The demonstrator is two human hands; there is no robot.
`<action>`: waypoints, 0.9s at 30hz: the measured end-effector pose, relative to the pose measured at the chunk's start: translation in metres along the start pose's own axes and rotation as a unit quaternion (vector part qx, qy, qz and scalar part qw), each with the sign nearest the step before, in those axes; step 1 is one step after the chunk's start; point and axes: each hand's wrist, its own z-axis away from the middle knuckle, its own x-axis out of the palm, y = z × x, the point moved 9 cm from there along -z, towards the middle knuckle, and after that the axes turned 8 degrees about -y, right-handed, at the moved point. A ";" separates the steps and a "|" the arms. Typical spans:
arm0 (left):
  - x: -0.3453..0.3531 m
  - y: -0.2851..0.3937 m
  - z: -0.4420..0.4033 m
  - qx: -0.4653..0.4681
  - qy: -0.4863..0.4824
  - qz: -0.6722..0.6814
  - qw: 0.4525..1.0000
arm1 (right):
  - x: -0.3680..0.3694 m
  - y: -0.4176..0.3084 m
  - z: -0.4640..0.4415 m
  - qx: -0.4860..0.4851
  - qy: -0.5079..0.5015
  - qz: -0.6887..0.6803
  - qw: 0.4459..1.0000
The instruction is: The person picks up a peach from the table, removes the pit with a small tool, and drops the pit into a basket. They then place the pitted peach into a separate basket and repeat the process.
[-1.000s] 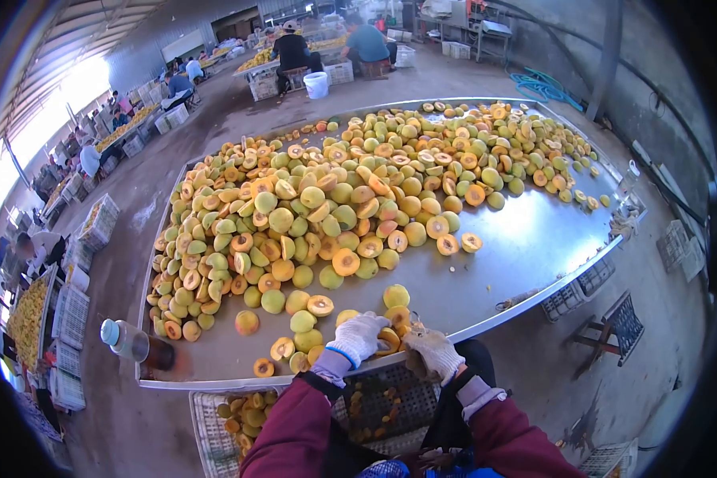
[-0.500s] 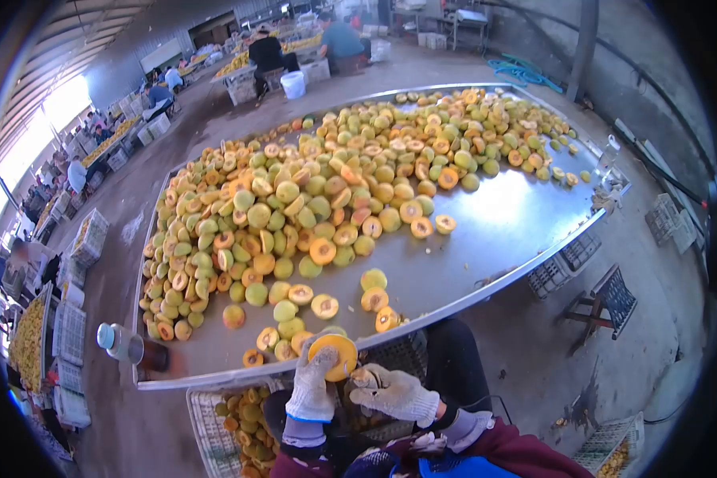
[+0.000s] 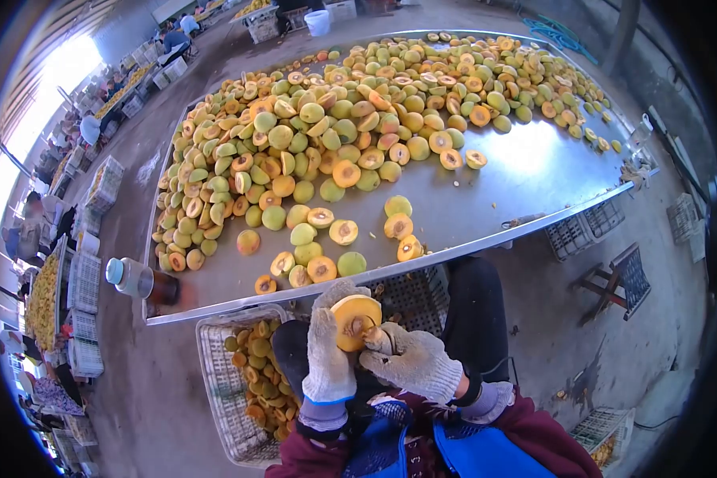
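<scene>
My left hand [image 3: 327, 362], in a pale knit glove, grips a peach half [image 3: 349, 312] with its orange cut face turned up, just off the table's near edge. My right hand [image 3: 424, 363], gloved too, is closed against the brown pit hollow of that half. A thin curved edge shows by its fingertips, but the thing they hold is too small to make out. Beyond my hands, several loose peach halves [image 3: 343, 232] lie near the edge of the metal table [image 3: 494, 195]. A large heap of peach halves [image 3: 311, 135] covers much of the tabletop.
A plastic crate [image 3: 215, 382] holding peach pieces stands on the floor below left. On the table's left corner is a jar [image 3: 139, 280] of dark liquid. Further right are a folding stool [image 3: 617, 280] and another crate [image 3: 605, 430]. People sit at other tables at far left.
My view has tilted down, so the table appears higher. The right hand has moved in to the cut face of the peach half, which the left hand still holds.
</scene>
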 end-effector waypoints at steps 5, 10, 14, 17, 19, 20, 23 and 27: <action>0.009 0.016 0.015 0.085 0.039 -0.090 0.992 | 0.009 -0.001 0.007 0.058 -0.041 -0.009 0.997; 0.020 0.038 0.019 0.122 0.053 -0.210 0.969 | 0.017 -0.005 0.016 0.095 -0.132 -0.123 0.979; 0.024 0.035 0.009 0.047 -0.006 -0.260 0.964 | 0.047 0.005 0.029 0.143 -0.247 -0.361 0.888; 0.032 0.042 0.008 0.030 -0.028 -0.291 0.956 | 0.054 0.001 0.040 0.146 -0.321 -0.481 0.802; 0.043 0.053 0.009 0.094 -0.072 -0.382 0.917 | 0.062 0.000 0.041 0.126 -0.364 -0.531 0.755; 0.043 0.054 0.006 0.094 -0.073 -0.382 0.916 | 0.067 -0.006 0.040 0.068 -0.388 -0.564 0.726; 0.062 0.067 0.017 0.287 -0.160 -0.353 0.876 | 0.060 -0.024 0.045 -0.003 -0.424 -0.628 0.653; 0.042 0.021 -0.001 -0.023 -0.054 0.033 0.998 | 0.053 -0.055 0.055 -0.023 -0.525 -0.628 0.574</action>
